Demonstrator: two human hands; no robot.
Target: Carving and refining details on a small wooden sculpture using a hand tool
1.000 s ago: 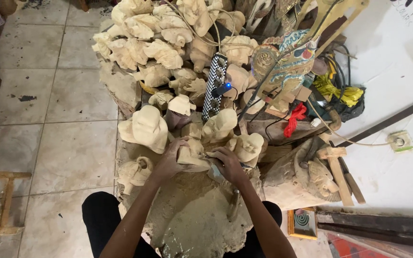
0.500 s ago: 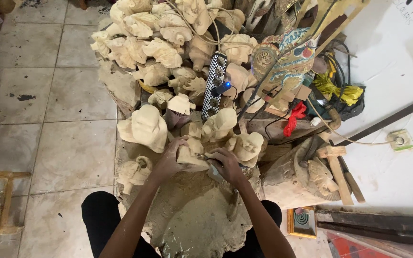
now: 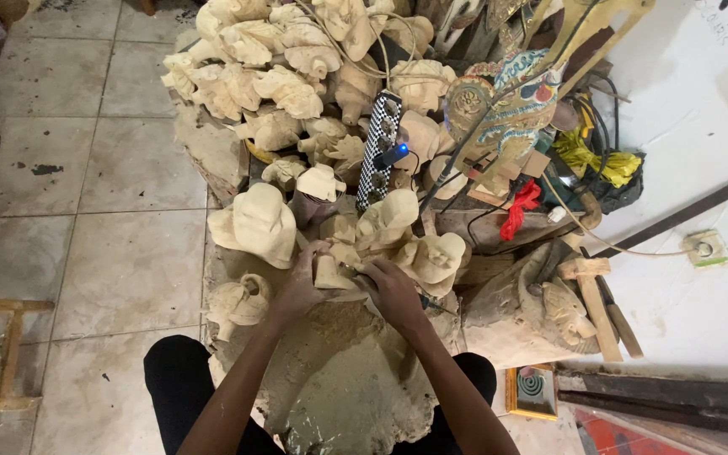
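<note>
Small carved wood piece (image 3: 328, 271), pale raw timber, blocky w/ rounded top, unpainted, matte and dusty. It sits at the far edge of a big rough work block (image 3: 343, 379), right in front of the person, between both hands.

Left hand (image 3: 298, 286) is wrapped round the piece's left side, fingers curled over it, gripping it steady. Right hand (image 3: 394, 291) is closed in a fist just right of the piece, knuckles up; looks to grip a thin tool but the tool itself is mostly hidden, can't tell what kind.

Work block: lumpy, grey-tan, caked in dust and chips, irregular outline, resting btwn the person's knees in black trousers (image 3: 180, 383).

Around it, unfinished carvings in the same pale wood: a large smooth head-shaped one (image 3: 256, 224) just left of the hands, a face carving (image 3: 436, 258) just right, a smaller one (image 3: 240, 301) low left. Beyond, a heaped pile of similar carvings (image 3: 284, 67), all bare wood, curly shapes.

A black-and-white chequered power strip (image 3: 378, 147) lies across the pile w/ a blue-lit plug. Right of it a painted figure (image 3: 507, 114), multicolour, ornate. Red cloth (image 3: 522, 206) and yellow cloth (image 3: 591, 160) near the wall. Floor: beige tiles (image 3: 86, 211), scuffed.
</note>
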